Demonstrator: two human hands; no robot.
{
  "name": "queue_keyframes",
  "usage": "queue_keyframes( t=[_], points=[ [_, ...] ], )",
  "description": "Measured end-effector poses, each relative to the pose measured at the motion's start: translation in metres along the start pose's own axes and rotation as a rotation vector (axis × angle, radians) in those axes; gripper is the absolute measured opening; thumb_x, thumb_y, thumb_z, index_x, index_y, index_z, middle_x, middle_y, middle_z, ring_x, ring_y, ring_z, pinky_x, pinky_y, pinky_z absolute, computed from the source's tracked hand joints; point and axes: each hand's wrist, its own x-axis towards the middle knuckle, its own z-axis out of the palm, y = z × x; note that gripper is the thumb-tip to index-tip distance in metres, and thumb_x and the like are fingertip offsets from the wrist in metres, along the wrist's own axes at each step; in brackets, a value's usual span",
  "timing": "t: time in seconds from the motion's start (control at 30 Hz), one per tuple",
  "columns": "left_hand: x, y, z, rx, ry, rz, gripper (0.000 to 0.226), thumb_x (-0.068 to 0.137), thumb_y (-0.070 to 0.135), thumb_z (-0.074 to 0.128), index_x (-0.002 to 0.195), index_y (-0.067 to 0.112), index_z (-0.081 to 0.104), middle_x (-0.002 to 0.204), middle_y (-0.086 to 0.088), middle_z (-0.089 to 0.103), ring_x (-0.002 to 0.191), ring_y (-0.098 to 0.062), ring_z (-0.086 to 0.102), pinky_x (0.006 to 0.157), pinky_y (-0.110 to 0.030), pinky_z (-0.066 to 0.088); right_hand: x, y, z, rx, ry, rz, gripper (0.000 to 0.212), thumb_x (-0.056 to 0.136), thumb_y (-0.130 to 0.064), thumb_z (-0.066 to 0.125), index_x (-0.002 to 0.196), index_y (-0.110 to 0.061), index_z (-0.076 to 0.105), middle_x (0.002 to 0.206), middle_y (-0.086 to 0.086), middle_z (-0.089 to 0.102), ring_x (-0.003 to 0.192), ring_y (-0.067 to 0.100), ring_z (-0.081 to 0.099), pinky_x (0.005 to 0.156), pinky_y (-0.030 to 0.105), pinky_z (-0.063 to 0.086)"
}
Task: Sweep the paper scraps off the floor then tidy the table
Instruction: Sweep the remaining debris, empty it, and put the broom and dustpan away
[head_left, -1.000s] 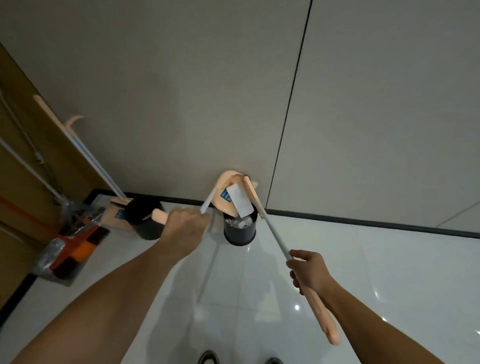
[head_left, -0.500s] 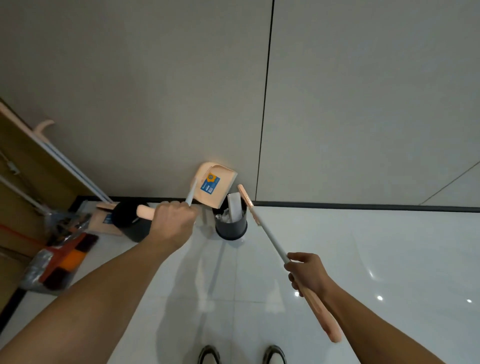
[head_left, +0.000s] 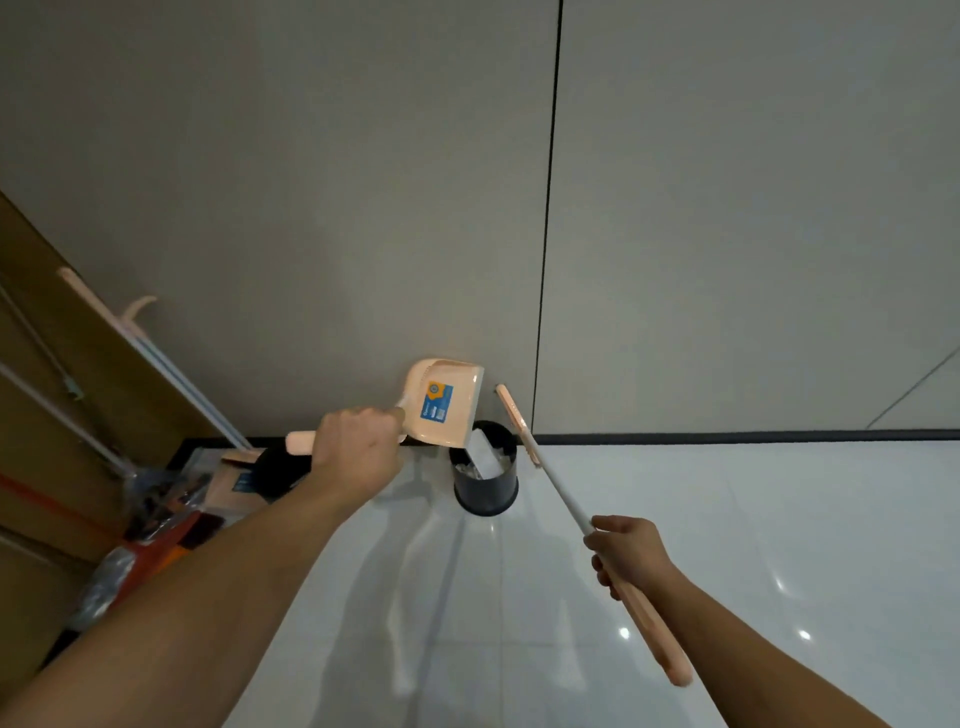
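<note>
My left hand (head_left: 356, 449) grips the handle of a peach dustpan (head_left: 445, 408), which is tipped up above and just left of a small black bin (head_left: 487, 491) by the wall. White paper scraps (head_left: 483, 460) lie inside the bin. My right hand (head_left: 626, 553) holds a long broom handle (head_left: 561, 499) with a white shaft and peach grip. The broom's peach head (head_left: 514, 421) hangs just right of the bin's rim, near the wall.
A second black bin (head_left: 278, 470) sits behind my left wrist. Leaning mops and brooms (head_left: 156, 364) and a pile of cleaning gear (head_left: 150, 530) crowd the left corner by a wooden panel. Glossy white floor tiles (head_left: 727, 519) stretch to the right.
The dustpan has tilted back off the bin's mouth and the large paper piece has dropped into the bin. The broom head has drawn away to the bin's right side.
</note>
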Motion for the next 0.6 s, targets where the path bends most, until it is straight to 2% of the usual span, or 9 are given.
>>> queue_keyframes(
  t=[0.13,0.2,0.3,0.4,0.47,0.53,0.6],
  points=[
    [0.012,0.012,-0.014,-0.056,-0.001,0.102,0.028,0.085,0.021,0.053,0.111,0.024,0.061,0.100,-0.002,0.070,0.092,-0.029,0.065,0.068,-0.032,0.041,-0.017,-0.002,0.011,0.185,0.080,0.038,0.031,0.088,-0.003,0.059,0.119,-0.006,0.063,0.063,0.016,0.059,0.041,0.020,0.050,0.042,0.024,0.040],
    [0.022,0.027,-0.022,-0.068,-0.002,0.174,0.026,0.084,0.023,0.052,0.109,0.023,0.060,0.100,-0.003,0.070,0.092,-0.029,0.065,0.070,-0.033,0.043,-0.030,-0.009,0.010,0.284,0.101,0.050,0.022,0.089,-0.008,0.059,0.109,-0.003,0.066,0.064,0.017,0.058,0.043,0.020,0.051,0.043,0.025,0.040],
    [0.033,0.056,-0.034,-0.113,0.021,0.253,0.023,0.082,0.022,0.051,0.103,0.023,0.062,0.095,-0.003,0.070,0.089,-0.029,0.065,0.069,-0.032,0.043,-0.050,-0.013,-0.001,0.363,0.126,0.064,0.021,0.087,-0.013,0.062,0.097,0.003,0.071,0.062,0.015,0.055,0.044,0.021,0.048,0.043,0.024,0.038],
    [0.041,0.096,-0.046,-0.137,0.015,0.393,0.021,0.082,0.022,0.052,0.101,0.023,0.062,0.096,-0.003,0.069,0.090,-0.029,0.065,0.067,-0.030,0.039,-0.072,-0.019,-0.017,0.437,0.203,-0.007,0.024,0.091,-0.014,0.057,0.084,0.005,0.069,0.060,0.014,0.053,0.040,0.020,0.046,0.039,0.021,0.035],
    [0.040,0.126,-0.052,-0.153,0.011,0.502,0.021,0.082,0.023,0.053,0.102,0.024,0.061,0.099,-0.003,0.068,0.093,-0.029,0.065,0.068,-0.031,0.037,-0.089,-0.025,-0.030,0.445,0.246,-0.088,0.022,0.090,-0.013,0.054,0.076,0.000,0.065,0.054,0.014,0.052,0.037,0.021,0.042,0.038,0.020,0.032],
    [0.035,0.158,-0.054,-0.168,0.019,0.602,0.022,0.082,0.023,0.053,0.103,0.024,0.060,0.100,-0.002,0.068,0.094,-0.028,0.064,0.068,-0.031,0.037,-0.109,-0.032,-0.042,0.466,0.268,-0.146,0.017,0.075,-0.016,0.058,0.065,-0.003,0.060,0.055,0.015,0.045,0.038,0.020,0.036,0.039,0.020,0.028],
    [0.029,0.189,-0.055,-0.175,0.026,0.702,0.021,0.083,0.024,0.052,0.103,0.023,0.059,0.100,-0.002,0.067,0.094,-0.028,0.064,0.068,-0.031,0.036,-0.125,-0.032,-0.056,0.460,0.332,-0.158,0.029,0.053,-0.028,0.060,0.067,-0.003,0.053,0.061,0.015,0.039,0.042,0.019,0.031,0.040,0.019,0.025]
  ],
)
